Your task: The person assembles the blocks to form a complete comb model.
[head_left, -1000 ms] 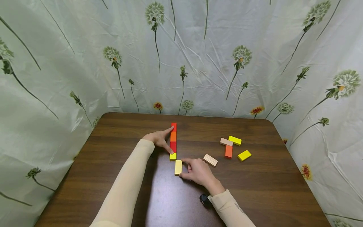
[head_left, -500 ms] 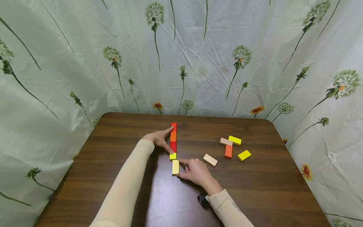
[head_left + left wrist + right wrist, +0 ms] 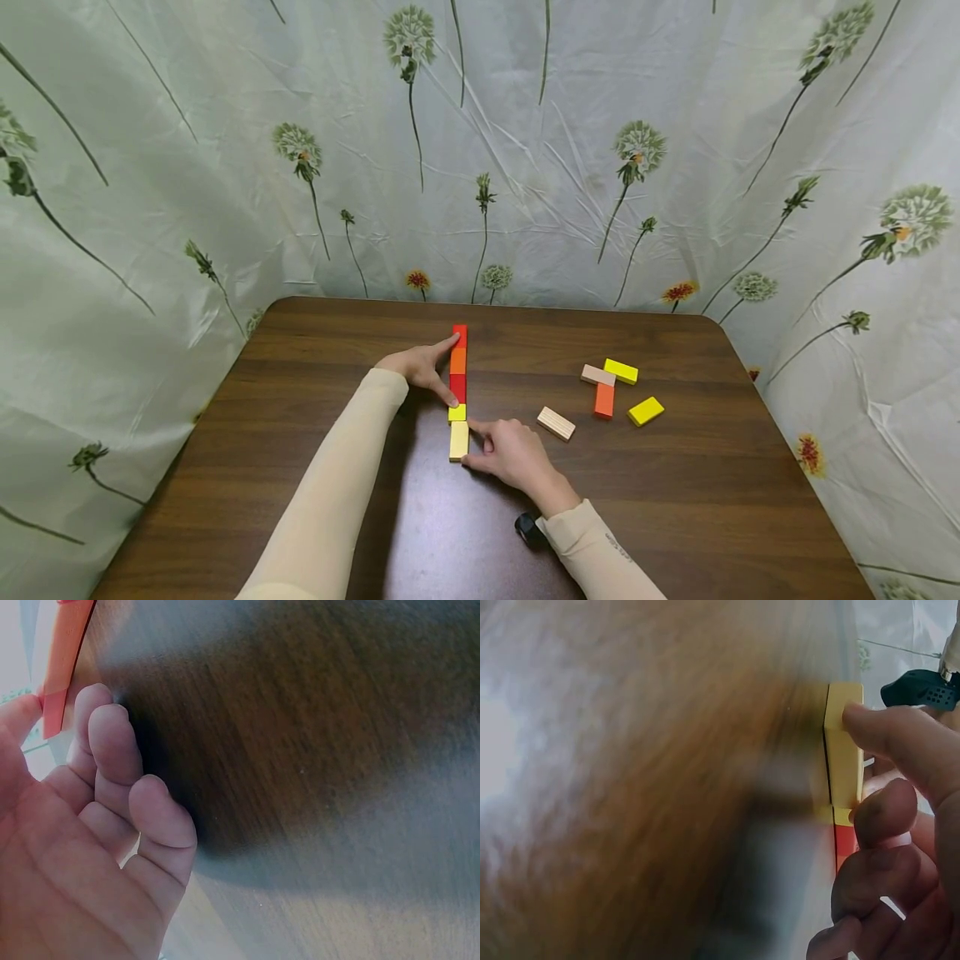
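Observation:
A straight row of flat blocks runs toward the person: a red block (image 3: 461, 335), an orange block (image 3: 458, 361), a dark red block (image 3: 457, 387) and a yellow block (image 3: 457, 412). My left hand (image 3: 422, 367) spreads its thumb and index finger along the row's left side, its other fingers loosely bent in the left wrist view. At the row's near end lies a pale yellow block (image 3: 459, 442), lined up behind the yellow one. My right hand (image 3: 517, 457) touches the pale yellow block's right side with index fingertip and thumb tip, one near each end; its remaining fingers are curled.
A pale striped wooden block (image 3: 556, 423) lies right of my right hand. Farther right sit a pinkish block (image 3: 598, 375), a yellow block (image 3: 622, 372), an orange-red block (image 3: 604, 401) and another yellow block (image 3: 647, 411). A flowered curtain (image 3: 525, 167) hangs behind the brown table (image 3: 697, 500).
My right hand has slid the pale yellow block leftward and slightly away from the person, bringing it into line with the row. My left hand has stayed in place.

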Demonstrator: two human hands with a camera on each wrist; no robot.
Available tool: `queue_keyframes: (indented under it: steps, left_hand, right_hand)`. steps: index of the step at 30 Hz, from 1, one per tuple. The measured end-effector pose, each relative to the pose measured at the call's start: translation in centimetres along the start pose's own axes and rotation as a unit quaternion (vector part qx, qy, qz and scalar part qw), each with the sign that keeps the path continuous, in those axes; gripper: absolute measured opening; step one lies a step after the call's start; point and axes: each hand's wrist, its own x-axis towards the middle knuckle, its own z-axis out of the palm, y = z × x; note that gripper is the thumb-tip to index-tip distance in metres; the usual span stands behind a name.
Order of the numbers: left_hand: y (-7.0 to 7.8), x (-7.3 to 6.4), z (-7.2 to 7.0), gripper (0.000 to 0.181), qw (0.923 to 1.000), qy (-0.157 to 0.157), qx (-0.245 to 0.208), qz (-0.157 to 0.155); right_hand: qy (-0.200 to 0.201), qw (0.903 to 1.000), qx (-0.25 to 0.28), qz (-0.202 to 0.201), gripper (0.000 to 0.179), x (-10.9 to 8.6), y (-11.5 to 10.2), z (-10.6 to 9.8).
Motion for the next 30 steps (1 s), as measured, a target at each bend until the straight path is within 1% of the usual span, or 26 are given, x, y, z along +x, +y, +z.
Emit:
queue_keyframes:
  steps: [5, 13, 18, 23, 30]
  left_hand:
    - [-0.07, -0.04, -0.02, 0.136, 1.0, 0.001, -0.003, 0.003]
    - [-0.04, -0.08, -0.09, 0.135, 1.0, 0.001, 0.002, 0.002]
    - [0.07, -0.15, -0.05, 0.135, 1.0, 0.002, 0.007, 0.005]
    - [0.04, -0.05, -0.06, 0.136, 1.0, -0.001, 0.007, 0.001]
    - [0.04, 0.17, 0.0, 0.138, 0.9991, -0.013, 0.04, 0.0]
  right_hand:
    - [0.014, 0.9999, -0.005, -0.003, 0.055, 0.05, -0.26, 0.16]
    - [0.033, 0.9991, -0.019, -0.016, 0.058, -0.03, -0.48, 0.42]
    - [0.034, 0.9989, -0.025, -0.019, 0.056, -0.07, -0.47, 0.53]
    - [0.028, 0.9993, -0.024, -0.009, 0.052, -0.07, -0.49, 0.49]
    - [0.025, 0.9996, -0.014, 0.004, 0.052, -0.06, -0.45, 0.53]
